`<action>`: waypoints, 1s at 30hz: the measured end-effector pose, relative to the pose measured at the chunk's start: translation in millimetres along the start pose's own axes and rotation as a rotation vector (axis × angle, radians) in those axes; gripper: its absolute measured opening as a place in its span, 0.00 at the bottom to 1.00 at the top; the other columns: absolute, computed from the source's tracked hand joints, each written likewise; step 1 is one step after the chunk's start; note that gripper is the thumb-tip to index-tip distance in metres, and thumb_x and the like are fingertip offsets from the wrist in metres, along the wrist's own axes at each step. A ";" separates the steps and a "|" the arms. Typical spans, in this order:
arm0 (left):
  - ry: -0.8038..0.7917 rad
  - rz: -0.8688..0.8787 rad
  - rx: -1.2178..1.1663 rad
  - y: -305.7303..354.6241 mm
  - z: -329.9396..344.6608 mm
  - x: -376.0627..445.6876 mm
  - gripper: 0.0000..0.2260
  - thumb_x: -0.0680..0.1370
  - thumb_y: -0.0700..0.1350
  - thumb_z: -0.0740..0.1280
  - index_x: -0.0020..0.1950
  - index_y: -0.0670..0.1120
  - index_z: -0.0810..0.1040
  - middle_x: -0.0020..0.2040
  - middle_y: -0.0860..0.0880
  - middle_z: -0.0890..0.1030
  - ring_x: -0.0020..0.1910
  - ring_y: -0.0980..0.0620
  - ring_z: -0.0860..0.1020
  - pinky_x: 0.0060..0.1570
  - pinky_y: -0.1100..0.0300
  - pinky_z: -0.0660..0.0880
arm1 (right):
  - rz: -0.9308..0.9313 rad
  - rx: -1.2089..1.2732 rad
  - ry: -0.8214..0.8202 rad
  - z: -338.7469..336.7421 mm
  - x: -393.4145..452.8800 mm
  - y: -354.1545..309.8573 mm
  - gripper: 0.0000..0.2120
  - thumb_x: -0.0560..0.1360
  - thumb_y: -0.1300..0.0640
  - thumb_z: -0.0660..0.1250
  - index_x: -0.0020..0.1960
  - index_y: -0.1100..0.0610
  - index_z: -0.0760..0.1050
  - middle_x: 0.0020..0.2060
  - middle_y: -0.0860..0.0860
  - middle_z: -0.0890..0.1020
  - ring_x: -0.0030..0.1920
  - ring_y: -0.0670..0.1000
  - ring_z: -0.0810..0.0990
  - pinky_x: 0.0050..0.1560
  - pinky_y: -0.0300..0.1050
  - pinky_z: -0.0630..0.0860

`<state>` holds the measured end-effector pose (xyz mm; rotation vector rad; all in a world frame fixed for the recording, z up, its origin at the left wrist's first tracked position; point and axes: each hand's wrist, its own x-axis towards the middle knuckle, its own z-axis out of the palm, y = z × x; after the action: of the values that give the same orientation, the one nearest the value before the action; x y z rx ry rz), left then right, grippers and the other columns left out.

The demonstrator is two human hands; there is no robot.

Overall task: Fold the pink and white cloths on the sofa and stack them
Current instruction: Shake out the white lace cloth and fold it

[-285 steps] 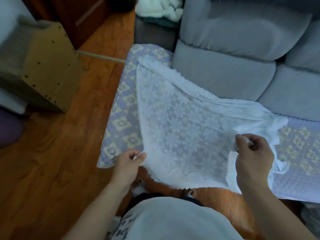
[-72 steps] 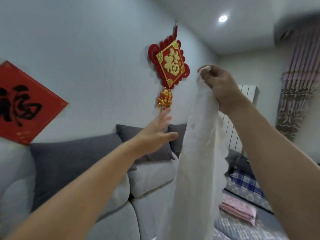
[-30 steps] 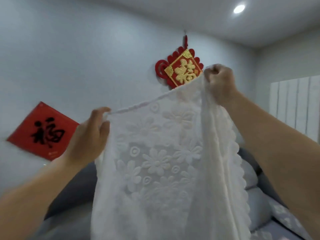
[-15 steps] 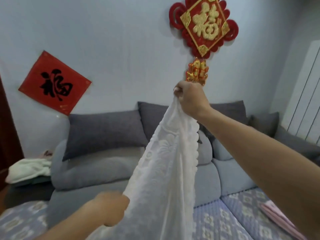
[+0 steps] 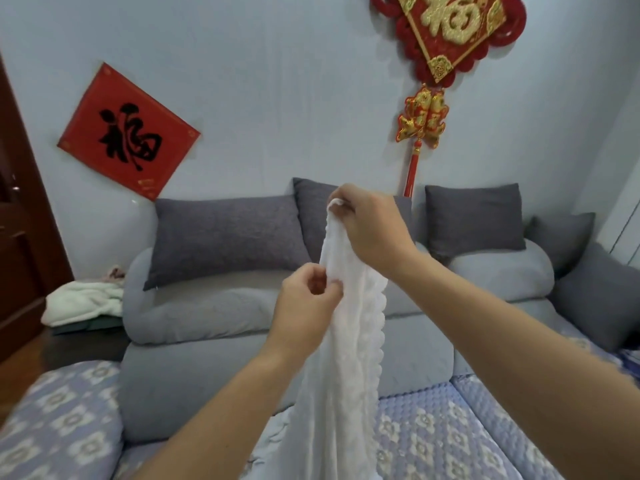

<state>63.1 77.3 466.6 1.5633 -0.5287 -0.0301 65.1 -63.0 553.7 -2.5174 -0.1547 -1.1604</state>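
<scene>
White lace cloth (image 5: 349, 344) hanging bunched in mid-air before the grey sofa (image 5: 214, 306), lower end trailing to the patterned seat cover (image 5: 450, 434). Top corner pinched in the right hand (image 5: 372, 228), fingers curled round it. Left hand (image 5: 306, 301) just below, thumb and fingertips pinching the left edge. Scalloped border down the right side. Dark cushions (image 5: 225, 233) along the sofa back. Red paper square (image 5: 128, 133) and red-gold knot ornament (image 5: 446, 39) on the wall. Pale towel (image 5: 83, 303) at far left.
</scene>
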 end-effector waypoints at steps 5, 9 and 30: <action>-0.457 -0.335 -0.334 -8.6 -33.7 -16.8 0.09 0.79 0.36 0.69 0.58 0.37 0.80 0.48 0.41 0.84 0.43 0.48 0.83 0.42 0.55 0.80 | 0.020 0.113 0.084 -20.3 -13.1 9.1 0.07 0.79 0.63 0.65 0.51 0.58 0.82 0.42 0.49 0.85 0.44 0.48 0.82 0.50 0.49 0.79; -0.575 -0.421 -0.308 -42.5 -52.3 -44.0 0.19 0.74 0.47 0.76 0.60 0.39 0.81 0.57 0.36 0.82 0.52 0.41 0.79 0.53 0.46 0.77 | 0.115 0.221 0.160 -36.8 -15.9 23.7 0.06 0.80 0.62 0.65 0.49 0.56 0.81 0.41 0.45 0.84 0.45 0.43 0.82 0.48 0.39 0.79; -0.017 0.046 0.289 -147.4 44.0 -103.4 0.09 0.81 0.50 0.67 0.42 0.51 0.76 0.30 0.56 0.72 0.30 0.58 0.69 0.34 0.61 0.67 | 0.502 0.859 0.032 -54.0 -32.9 51.3 0.06 0.81 0.56 0.65 0.48 0.53 0.80 0.39 0.50 0.81 0.40 0.48 0.81 0.43 0.46 0.81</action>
<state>2.0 67.2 291.9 1.8328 -0.6017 0.0708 17.7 -128.9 546.7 -1.6408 -0.0006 -0.7070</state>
